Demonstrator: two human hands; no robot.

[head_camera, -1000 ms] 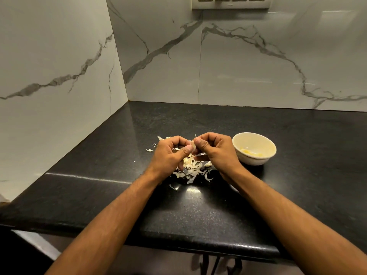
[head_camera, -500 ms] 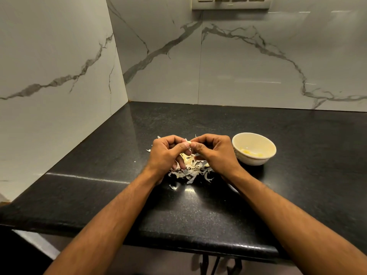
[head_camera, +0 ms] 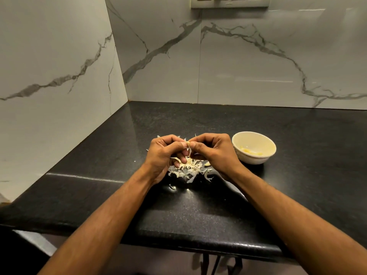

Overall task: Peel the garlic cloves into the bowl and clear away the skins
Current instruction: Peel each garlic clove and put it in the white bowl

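My left hand (head_camera: 164, 153) and my right hand (head_camera: 213, 151) meet fingertip to fingertip above a heap of pale garlic skins (head_camera: 188, 168) on the black counter. Between their thumbs and forefingers they pinch a small garlic clove (head_camera: 188, 144), and a thin strip of skin hangs down from it. A cream bowl (head_camera: 254, 147) stands just right of my right hand with a few yellowish peeled cloves at its bottom. One loose clove (head_camera: 207, 164) lies by the heap, near my right wrist.
The black stone counter (head_camera: 297, 175) ends at a rounded front edge close to me. Marble-patterned walls close it off on the left and at the back. A switch plate (head_camera: 230, 2) sits high on the back wall. Stray skin flakes (head_camera: 172, 187) lie near the heap.
Both hands have kept working at the clove in place. A strip of skin now hangs free from the clove between the fingertips.
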